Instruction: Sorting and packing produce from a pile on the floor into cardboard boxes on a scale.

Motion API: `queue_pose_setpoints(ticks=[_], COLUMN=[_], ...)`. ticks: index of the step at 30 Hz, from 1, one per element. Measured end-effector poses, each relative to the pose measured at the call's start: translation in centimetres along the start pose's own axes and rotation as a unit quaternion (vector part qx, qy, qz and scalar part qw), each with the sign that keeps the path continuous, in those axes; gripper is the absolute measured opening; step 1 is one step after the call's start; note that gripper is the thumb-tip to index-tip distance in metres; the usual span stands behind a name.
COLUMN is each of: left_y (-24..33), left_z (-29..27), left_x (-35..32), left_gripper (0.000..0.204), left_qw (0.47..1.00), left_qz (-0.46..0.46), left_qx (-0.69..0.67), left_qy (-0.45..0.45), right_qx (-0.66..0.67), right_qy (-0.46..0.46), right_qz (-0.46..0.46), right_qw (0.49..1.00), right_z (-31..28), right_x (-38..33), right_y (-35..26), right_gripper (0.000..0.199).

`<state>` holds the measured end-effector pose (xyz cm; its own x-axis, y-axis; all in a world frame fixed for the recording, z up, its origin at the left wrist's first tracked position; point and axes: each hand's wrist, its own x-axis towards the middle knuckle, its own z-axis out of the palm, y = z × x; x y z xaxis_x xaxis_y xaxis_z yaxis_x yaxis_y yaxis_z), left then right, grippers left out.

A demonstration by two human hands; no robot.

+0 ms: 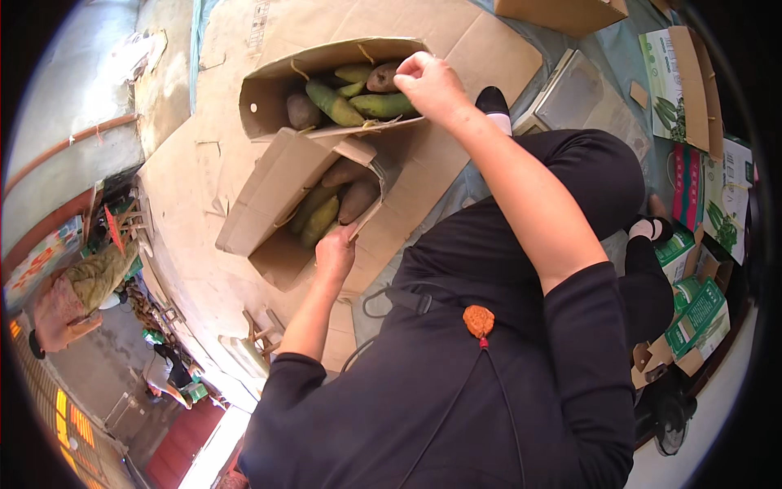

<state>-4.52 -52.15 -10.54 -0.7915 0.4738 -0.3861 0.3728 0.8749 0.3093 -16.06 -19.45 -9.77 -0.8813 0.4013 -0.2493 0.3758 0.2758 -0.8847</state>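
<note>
Two open cardboard boxes lie on flattened cardboard. The far box [265, 102] holds several long green and brown fruits [334, 102]. My right hand [432, 85] is at its right wall, fingers curled around the rim beside a brown fruit [381, 77]. The near box [269, 191] holds a few more green and brown fruits [322, 216]. Against its lower right edge my left hand [336, 253] pinches the cardboard rim with the fingertips.
Flat cardboard sheets [204, 269] cover the ground. A metal weighing scale [574, 98] stands to the right of the boxes. Green printed cartons [692, 90] are stacked along the right side. At the lower left, other people [57, 314] are nearby.
</note>
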Motion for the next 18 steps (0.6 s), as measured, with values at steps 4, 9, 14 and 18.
queue_pose_setpoints(ticks=[4, 9, 14, 18], left_y=[-3.0, -6.0, -14.6, -16.7], left_z=[-0.3, -1.6, -1.6, -2.5], left_x=[-2.6, -8.0, -13.7, -15.5], left_gripper=[0.033, 0.026, 0.027, 0.027], left_qw=[0.998, 0.959, 0.929, 0.881], left_qz=[0.034, 0.045, 0.118, 0.114], left_qx=[0.035, 0.150, 0.230, 0.360], left_qy=[-0.029, -0.236, -0.266, -0.283], right_qx=[0.034, -0.005, -0.019, 0.064], right_qy=[0.026, 0.007, -0.002, -0.041], right_qz=[0.018, 0.116, 0.177, 0.222], right_qw=[0.999, 0.993, 0.984, 0.972], right_z=[-1.9, -3.3, -2.0, -1.0], right_x=[0.6, 1.5, 0.8, 1.3], right_y=[2.1, 4.7, 4.7, 5.7], right_gripper=[0.022, 0.034, 0.043, 0.051])
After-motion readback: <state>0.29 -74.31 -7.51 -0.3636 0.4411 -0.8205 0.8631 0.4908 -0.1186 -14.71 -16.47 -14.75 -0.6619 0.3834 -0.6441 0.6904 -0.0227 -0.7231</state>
